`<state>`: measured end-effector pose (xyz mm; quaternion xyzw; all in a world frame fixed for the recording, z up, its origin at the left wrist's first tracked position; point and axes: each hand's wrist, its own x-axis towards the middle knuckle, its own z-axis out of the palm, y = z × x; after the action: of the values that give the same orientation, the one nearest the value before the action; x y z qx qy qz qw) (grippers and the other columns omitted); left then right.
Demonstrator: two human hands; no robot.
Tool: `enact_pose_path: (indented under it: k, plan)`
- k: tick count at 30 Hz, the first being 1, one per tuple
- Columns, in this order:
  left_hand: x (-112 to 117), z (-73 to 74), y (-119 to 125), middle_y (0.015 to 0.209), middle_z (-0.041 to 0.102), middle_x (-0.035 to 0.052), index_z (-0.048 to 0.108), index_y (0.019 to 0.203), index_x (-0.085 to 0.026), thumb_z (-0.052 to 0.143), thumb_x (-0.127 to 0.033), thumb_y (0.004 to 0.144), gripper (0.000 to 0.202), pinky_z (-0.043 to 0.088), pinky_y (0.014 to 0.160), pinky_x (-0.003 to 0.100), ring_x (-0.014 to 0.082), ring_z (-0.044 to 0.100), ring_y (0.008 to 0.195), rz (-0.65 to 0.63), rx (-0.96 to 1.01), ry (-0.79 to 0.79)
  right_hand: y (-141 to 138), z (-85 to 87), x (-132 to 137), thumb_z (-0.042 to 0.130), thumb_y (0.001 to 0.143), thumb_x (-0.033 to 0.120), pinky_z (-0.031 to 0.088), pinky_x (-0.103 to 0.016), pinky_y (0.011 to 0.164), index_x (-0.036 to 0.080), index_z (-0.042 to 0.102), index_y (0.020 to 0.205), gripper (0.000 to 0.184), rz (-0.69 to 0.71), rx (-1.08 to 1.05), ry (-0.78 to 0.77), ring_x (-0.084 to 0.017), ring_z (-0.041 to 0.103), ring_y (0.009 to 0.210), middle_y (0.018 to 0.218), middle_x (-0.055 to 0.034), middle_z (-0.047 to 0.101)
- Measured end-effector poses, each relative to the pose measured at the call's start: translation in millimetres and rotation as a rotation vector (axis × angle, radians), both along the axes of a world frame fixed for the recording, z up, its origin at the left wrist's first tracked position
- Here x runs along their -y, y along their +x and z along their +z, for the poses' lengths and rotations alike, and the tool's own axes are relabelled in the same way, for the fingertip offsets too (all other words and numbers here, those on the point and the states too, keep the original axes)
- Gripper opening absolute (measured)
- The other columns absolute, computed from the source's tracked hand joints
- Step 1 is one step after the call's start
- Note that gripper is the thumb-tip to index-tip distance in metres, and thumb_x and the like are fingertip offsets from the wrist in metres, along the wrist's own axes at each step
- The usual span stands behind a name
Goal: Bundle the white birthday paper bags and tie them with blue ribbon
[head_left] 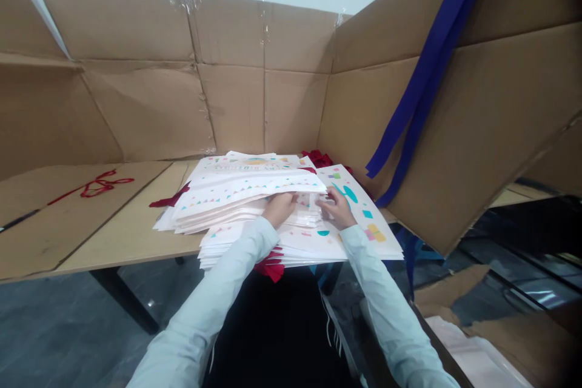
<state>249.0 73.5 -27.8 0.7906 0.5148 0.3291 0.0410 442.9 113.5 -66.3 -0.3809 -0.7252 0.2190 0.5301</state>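
Flat white printed papers, possibly flat bags, lie in two overlapping stacks. My left hand [279,209] is at the front edge of the upper stack [245,188], fingers closed on the paper and partly hidden under its lifted edge. By the right corner of that stack is my right hand [337,209], its fingers bent and somewhat apart, close to the paper edge. Beneath both hands spreads the lower stack [364,236], printed with coloured shapes. Red ribbon pieces [271,267] stick out at its front, and another red piece [173,197] shows on the left.
Cardboard panels [231,97] wall the table [150,242] at the back and right. Long blue ribbons [422,79] hang over the right panel. More red ribbon [318,159] is bunched behind the stacks. A thin red cord [107,185] lies on the cardboard at left.
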Motion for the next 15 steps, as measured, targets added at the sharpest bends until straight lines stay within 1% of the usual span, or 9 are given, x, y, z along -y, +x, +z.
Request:
enact_pose_path:
  k: [1,3,5,8,10,11,13,15]
  plan:
    - [0,-0.4,0,0.117,0.058,0.0116,0.055,0.115,-0.012,0.040,-0.020,0.086,0.035,0.034,0.103,0.038,0.0219,0.050,0.113,0.026,-0.024,0.012,2,-0.8,1,0.068,0.063,0.041,0.035,-0.038,0.093,0.021,0.063,0.084,0.029,0.038,0.063,0.001,-0.021,0.050,0.100,0.098,-0.0051,0.059]
    - [0,-0.8,1,0.117,0.058,0.0115,0.055,0.116,-0.012,0.039,-0.020,0.086,0.034,0.033,0.103,0.038,0.0215,0.050,0.114,0.030,-0.062,0.030,6,-2.1,1,0.071,0.060,0.039,0.028,-0.040,0.100,0.023,0.067,0.086,0.031,0.076,0.186,0.019,-0.025,0.041,0.115,0.106,-0.0056,0.058]
    - [2,-1.3,0,0.119,0.057,0.0103,0.056,0.115,-0.013,0.038,-0.021,0.087,0.034,0.033,0.104,0.037,0.0206,0.049,0.114,0.018,-0.073,0.049,6,-2.2,-2,0.071,0.060,0.038,0.025,-0.042,0.102,0.025,0.067,0.091,0.034,0.040,0.231,0.045,-0.026,0.035,0.121,0.110,-0.0054,0.057]
    - [3,-3.0,-3,0.122,0.055,0.0079,0.057,0.114,-0.015,0.043,-0.029,0.086,0.034,0.035,0.102,0.034,0.0206,0.049,0.115,-0.054,-0.066,0.061,0,1.7,-7,0.065,0.066,0.035,0.028,-0.043,0.100,0.025,0.069,0.085,0.022,-0.023,0.221,0.064,-0.026,0.042,0.114,0.105,-0.0055,0.060]
    - [3,-4.1,-5,0.121,0.056,0.0067,0.057,0.115,-0.018,0.051,-0.036,0.082,0.038,0.037,0.100,0.033,0.0217,0.050,0.114,-0.103,-0.066,0.040,-4,6.3,-8,0.063,0.066,0.033,0.032,-0.042,0.096,0.024,0.069,0.079,0.017,-0.037,0.198,0.064,-0.026,0.047,0.105,0.099,-0.0056,0.062]
    - [3,-4.3,-6,0.121,0.056,0.0066,0.057,0.115,-0.018,0.053,-0.037,0.080,0.040,0.038,0.100,0.033,0.0221,0.050,0.113,-0.110,-0.070,0.024,-5,8.4,-7,0.062,0.066,0.033,0.034,-0.041,0.094,0.024,0.069,0.078,0.016,-0.035,0.184,0.064,-0.025,0.049,0.101,0.097,-0.0057,0.063]
    - [3,-3.5,-5,0.120,0.057,0.0076,0.057,0.115,-0.017,0.053,-0.033,0.080,0.038,0.038,0.099,0.034,0.0227,0.051,0.113,-0.077,-0.084,0.000,-5,10.9,-4,0.062,0.066,0.036,0.036,-0.038,0.090,0.023,0.068,0.081,0.020,-0.023,0.144,0.065,-0.024,0.050,0.097,0.095,-0.0056,0.062]
    - [5,-1.5,-4,0.117,0.058,0.0097,0.058,0.113,-0.015,0.046,-0.027,0.085,0.034,0.037,0.101,0.036,0.0228,0.051,0.112,-0.012,-0.101,-0.007,0,9.9,0,0.063,0.066,0.038,0.039,-0.036,0.087,0.022,0.064,0.091,0.029,-0.005,0.091,0.037,-0.022,0.051,0.095,0.098,-0.0053,0.061]
